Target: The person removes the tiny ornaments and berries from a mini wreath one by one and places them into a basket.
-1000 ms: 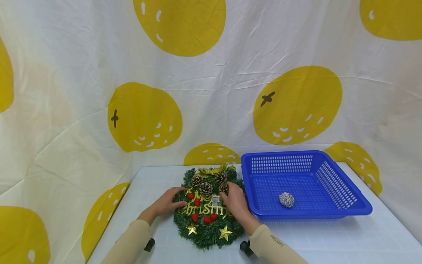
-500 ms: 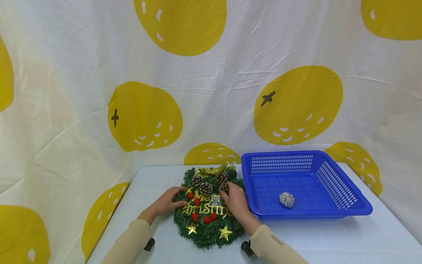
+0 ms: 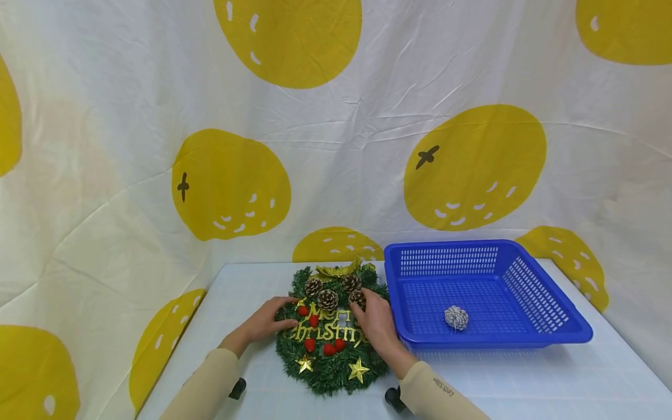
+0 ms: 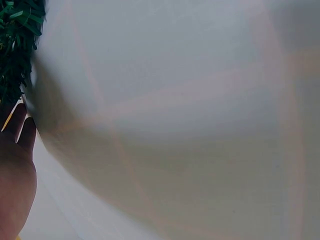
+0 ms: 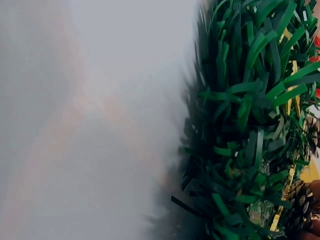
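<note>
1. Worktop [image 3: 504,379]: basket [image 3: 488,340] by its back-right corner;
2. wreath [image 3: 326,378] just left, reaching the back edge;
3. left hand [image 3: 266,319] spread against it, gripping nothing; right hand [image 3: 377,322] pinching a pine cone [image 3: 357,299];
4. hard tugging could detach that cone.

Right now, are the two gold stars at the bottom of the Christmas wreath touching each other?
Apart. The head view shows the wreath's green needles filling the gap between the left gold star and the right gold star.

Two hands [image 3: 262,322] [image 3: 377,319], one wreath [image 3: 328,373], one basket [image 3: 488,297]
</note>
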`<state>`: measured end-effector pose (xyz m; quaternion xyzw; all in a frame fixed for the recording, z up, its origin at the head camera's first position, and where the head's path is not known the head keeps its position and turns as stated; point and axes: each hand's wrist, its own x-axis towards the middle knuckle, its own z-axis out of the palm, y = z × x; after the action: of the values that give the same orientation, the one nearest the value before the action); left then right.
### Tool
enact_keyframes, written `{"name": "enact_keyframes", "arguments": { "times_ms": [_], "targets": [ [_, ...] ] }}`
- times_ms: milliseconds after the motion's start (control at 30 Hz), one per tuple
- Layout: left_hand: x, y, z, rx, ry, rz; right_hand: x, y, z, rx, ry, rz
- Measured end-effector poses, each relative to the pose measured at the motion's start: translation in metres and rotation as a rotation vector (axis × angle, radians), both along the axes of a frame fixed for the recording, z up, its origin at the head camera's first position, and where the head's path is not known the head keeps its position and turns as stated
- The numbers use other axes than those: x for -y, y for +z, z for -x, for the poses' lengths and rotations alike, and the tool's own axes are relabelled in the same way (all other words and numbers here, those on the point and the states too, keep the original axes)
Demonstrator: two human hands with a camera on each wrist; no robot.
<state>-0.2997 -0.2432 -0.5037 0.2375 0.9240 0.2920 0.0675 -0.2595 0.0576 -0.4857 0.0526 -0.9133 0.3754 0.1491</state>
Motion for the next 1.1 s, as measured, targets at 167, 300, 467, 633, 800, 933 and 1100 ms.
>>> {"name": "enact_keyframes", "arguments": {
  "times_ms": [167,300,467,633,800,933,1100],
  "targets": [
    [0.0,-0.001,0.0,-0.014,-0.008,-0.002,0.002,0.0,-0.002,-0.04,0.008,0.021],
    [0.001,-0.001,0.0,-0.015,-0.014,-0.005,0.004,0.001,-0.004,-0.04,0.008,0.031],
    [0.001,-0.001,0.0,-0.006,-0.013,-0.008,0.003,0.006,-0.008,-0.05,0.027,0.047],
    [0.001,0.0,-0.001,-0.006,-0.017,-0.005,0.0,0.017,-0.011,-0.045,0.054,0.083],
    [0.001,0.001,0.0,-0.013,-0.029,-0.004,0.0,0.029,-0.015,-0.038,0.083,0.089],
    [0.001,0.0,0.0,-0.015,-0.019,0.002,0.0,0.038,-0.018,-0.021,0.1,0.094],
    [0.001,0.0,0.001,-0.007,-0.012,-0.002,-0.004,0.049,-0.023,-0.033,0.097,0.095]
  ]
}}
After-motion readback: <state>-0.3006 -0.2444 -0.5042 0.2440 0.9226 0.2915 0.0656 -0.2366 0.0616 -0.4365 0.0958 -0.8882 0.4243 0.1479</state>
